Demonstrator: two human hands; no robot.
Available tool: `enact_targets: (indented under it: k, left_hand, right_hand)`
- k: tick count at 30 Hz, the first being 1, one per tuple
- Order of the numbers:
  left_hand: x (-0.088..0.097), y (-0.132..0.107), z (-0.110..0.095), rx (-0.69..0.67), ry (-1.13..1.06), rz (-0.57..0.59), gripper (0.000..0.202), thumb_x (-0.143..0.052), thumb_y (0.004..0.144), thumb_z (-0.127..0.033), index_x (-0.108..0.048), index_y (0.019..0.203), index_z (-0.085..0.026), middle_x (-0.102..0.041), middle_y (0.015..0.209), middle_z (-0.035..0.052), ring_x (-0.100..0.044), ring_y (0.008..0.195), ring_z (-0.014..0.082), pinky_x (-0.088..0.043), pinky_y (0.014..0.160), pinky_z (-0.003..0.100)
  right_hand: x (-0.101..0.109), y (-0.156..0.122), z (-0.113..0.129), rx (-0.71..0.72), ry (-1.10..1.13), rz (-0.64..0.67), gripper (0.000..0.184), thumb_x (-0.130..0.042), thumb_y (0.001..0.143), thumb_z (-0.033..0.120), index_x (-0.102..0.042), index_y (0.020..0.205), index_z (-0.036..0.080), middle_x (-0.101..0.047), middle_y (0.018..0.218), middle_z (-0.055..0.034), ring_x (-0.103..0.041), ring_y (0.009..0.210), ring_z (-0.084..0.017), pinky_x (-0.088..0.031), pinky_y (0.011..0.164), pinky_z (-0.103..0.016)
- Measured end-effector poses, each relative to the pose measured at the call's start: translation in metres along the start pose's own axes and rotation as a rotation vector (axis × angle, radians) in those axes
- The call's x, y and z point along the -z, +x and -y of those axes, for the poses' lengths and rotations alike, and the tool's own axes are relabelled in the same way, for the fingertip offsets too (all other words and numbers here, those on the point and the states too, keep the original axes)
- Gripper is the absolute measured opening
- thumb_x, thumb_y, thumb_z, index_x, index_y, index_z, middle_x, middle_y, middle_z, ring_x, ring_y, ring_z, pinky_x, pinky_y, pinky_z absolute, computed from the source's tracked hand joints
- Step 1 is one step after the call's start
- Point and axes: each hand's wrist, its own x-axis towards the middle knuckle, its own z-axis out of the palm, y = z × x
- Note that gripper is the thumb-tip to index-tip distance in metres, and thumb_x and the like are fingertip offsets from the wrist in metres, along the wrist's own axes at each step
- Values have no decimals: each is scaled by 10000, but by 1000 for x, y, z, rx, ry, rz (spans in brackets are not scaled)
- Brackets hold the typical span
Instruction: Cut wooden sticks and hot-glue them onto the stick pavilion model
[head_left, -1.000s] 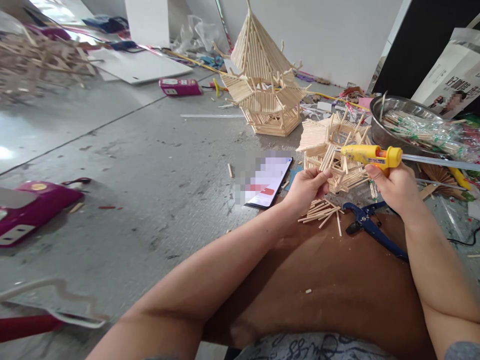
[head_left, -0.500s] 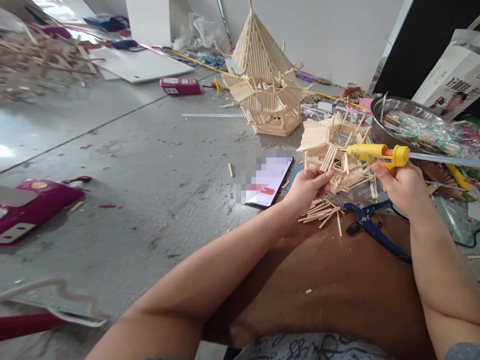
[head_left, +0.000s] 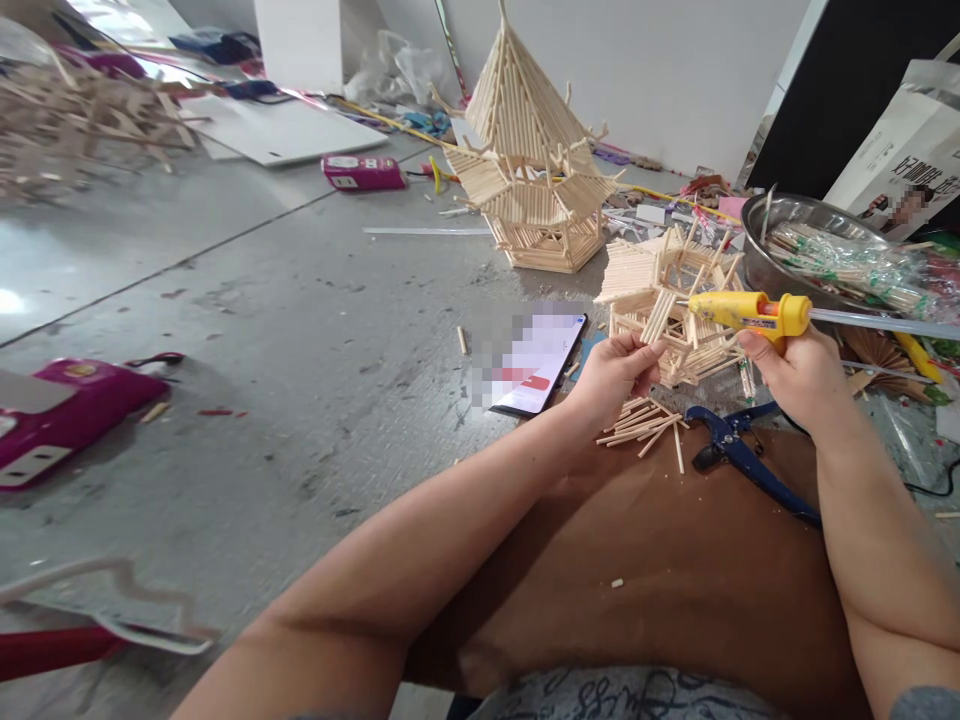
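Observation:
My right hand (head_left: pixel 799 378) is wrapped round a yellow hot glue gun (head_left: pixel 750 312), with a clear glue stick (head_left: pixel 877 322) sticking out of its back. The gun's nozzle points left, close to a small panel of wooden sticks (head_left: pixel 660 316). Pinched between thumb and finger, that panel is in my left hand (head_left: pixel 626 368). Just behind both hands stands a partly built stick frame (head_left: pixel 694 350), partly hidden by them. Loose cut sticks (head_left: pixel 642 426) lie below my left hand, and a blue-handled cutter (head_left: pixel 739 455) rests below my right.
A pagoda-shaped stick model (head_left: pixel 536 180) stands behind. A phone (head_left: pixel 538 362) lies left of my left hand. To the right, a metal bowl (head_left: pixel 757 222) holds wrapped sticks. Purple power strips (head_left: pixel 82 405) and a brown board (head_left: pixel 675 560) are also around.
My right hand and the glue gun have shifted slightly left and down, the nozzle now nearer the stick panel. My left hand stays almost still.

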Motion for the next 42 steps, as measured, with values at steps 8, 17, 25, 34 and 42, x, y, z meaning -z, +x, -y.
enact_targets:
  k: [8,17,25,34,42]
  left_hand:
    - [1,0,0,7,9,-3,249,-651,683,-283,-464,587,-149,-496,418,-56,-355,311,19,-216,325,164]
    - [3,1,0,0,15,32,248,-665,650,-289,-468,590,-151,-499,420,-55,-369,312,26,-203,325,174]
    - [3,2,0,4,49,21,267,-663,651,-326,-464,597,-155,-500,424,-60,-361,308,20,-204,330,182]
    - [3,2,0,-8,47,22,270,-660,655,-327,-459,601,-155,-504,422,-59,-356,304,20,-204,329,180]
    - [2,2,-1,-4,52,17,260,-652,666,-310,-453,598,-158,-503,424,-60,-360,305,19,-206,329,181]
  right_hand:
    - [0,-1,0,15,7,6,411,-381,810,523,-579,714,175,-565,589,-51,-550,562,-185,-404,547,-325]
    - [1,0,0,-6,21,-4,402,-392,801,530,-566,689,185,-558,565,-44,-539,540,-177,-403,532,-317]
    - [-3,0,1,11,30,-32,404,-380,810,518,-564,686,180,-550,552,-42,-532,537,-174,-391,527,-307]
    - [-3,0,1,7,58,-30,389,-401,798,529,-574,727,188,-569,570,-48,-543,552,-182,-398,522,-309]
    - [-2,0,0,10,57,-34,410,-395,792,550,-575,699,194,-561,544,-44,-546,543,-186,-401,518,-311]
